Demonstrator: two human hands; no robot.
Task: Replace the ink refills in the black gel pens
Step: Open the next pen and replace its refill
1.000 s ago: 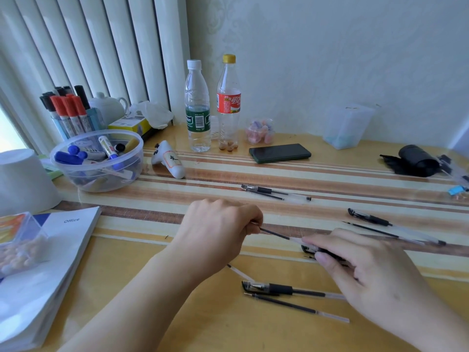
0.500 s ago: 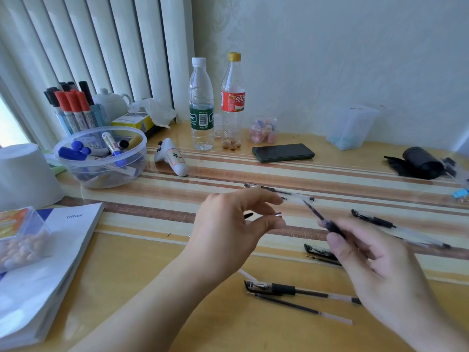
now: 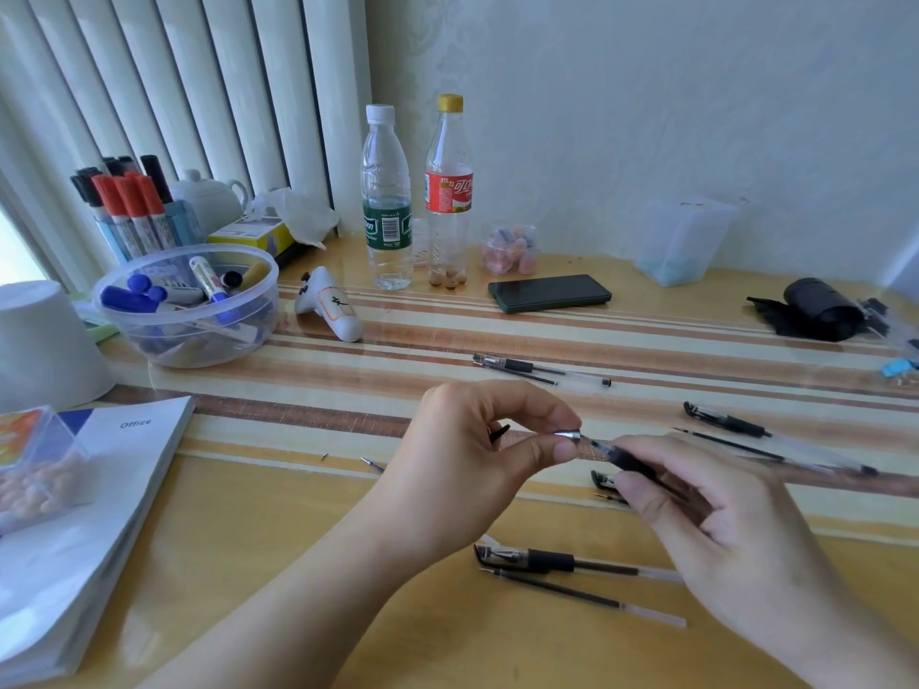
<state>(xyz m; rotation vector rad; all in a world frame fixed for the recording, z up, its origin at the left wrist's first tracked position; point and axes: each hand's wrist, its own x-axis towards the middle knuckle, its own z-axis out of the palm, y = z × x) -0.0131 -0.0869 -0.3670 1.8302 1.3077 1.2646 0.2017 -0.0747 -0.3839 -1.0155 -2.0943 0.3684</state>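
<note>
Gel pen barrel [image 3: 627, 459], black-gripped with a clear body, is held in the air between the two hands, just above the striped part of the table [image 3: 298, 564]. It is pinched in the right hand [image 3: 736, 534] by thumb and fingers closed around the rubber grip section, with the rest of the barrel hidden under the palm. At the forward end of that grip, the small metal tip cone [image 3: 568, 434] is nipped between the thumb and forefinger of the left hand [image 3: 477, 455], the other fingers curled loosely; whether cone and barrel are already threaded together cannot be told. A dark cap-like piece [image 3: 499, 432] shows behind the left fingers, seemingly tucked in the same hand. Below the grip, a capped pen [image 3: 547, 560] and a loose refill [image 3: 587, 596] lie side by side; beyond the grip, other pens lie paired with refills [image 3: 539, 369], and one small piece [image 3: 372, 464] lies left of it. From here, the cone is judged the likeliest thing to be lost: it is tiny, smooth and held by fingertips only, so a slip would send it rolling among the parts below. Cross-threading is also possible if the cone is turned while tilted against the barrel, and old and new refills could be confused, since they look alike.
</note>
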